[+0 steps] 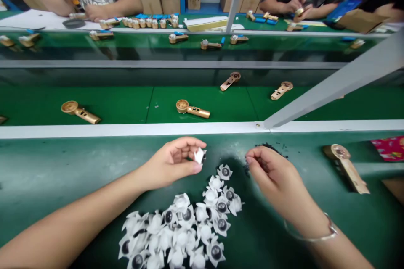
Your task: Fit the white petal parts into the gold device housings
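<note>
Grip of the left hand (172, 162) is pinching one small white, petal-edged piece with a dark part (199, 156), just beyond a heap of similar white pieces (181, 237) on the green surface (78, 166). Right hand's (276, 172) fingertips look pressed together by some tiny black bits (269, 146); can't tell if they've got one.

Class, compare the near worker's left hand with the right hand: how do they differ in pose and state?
The left hand holds a white part; the right hand shows none. The right hand's thumb and forefinger meet near black bits; the left hand's are kept apart by the part. A bracelet circles the right hand's wrist; the left hand's wrist is bare. Both hands are gloveless, over the green bench.
</note>
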{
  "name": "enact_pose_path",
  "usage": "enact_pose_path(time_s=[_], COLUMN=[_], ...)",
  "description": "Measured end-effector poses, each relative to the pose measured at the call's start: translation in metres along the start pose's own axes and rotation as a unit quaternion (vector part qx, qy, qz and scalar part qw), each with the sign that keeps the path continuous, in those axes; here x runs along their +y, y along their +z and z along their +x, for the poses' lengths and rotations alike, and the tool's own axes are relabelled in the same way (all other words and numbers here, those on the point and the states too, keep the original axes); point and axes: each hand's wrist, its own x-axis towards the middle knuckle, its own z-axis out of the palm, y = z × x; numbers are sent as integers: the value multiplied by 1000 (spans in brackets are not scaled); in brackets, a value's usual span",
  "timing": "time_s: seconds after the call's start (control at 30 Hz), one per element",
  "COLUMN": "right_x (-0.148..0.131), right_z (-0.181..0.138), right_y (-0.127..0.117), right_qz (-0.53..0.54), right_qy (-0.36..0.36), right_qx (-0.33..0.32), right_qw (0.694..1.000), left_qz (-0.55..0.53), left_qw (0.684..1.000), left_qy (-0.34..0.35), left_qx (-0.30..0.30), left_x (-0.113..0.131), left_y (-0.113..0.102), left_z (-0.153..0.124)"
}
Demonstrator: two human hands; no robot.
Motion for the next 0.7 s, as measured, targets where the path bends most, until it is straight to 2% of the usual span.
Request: enact_pose_path(time_s=[0.07,0.17,0.3,0.6,0.7], right_x=[-31,-63,-73,-78,-75], right_z=[3,4,6,3,-1], right_y=[5,13,20,22,18], right_qz=[156,229,196,139,59], right_qy=[31,-9,-59,-81,-176], right_qx=[16,19,23,64,73], right_qw=[987,973,979,985,980], left_qz=[-104,-196,-230,-246,-261], left_qw=[995,980,973,969,964], left_qy=[-9,-23,-30,-18,-11], left_qx=[7,-2,-14,8,37], left_x=[1,2,2,4,4], left_y=[7,17,23,26,24], left_z=[-4,-10,-15,-18,-15])
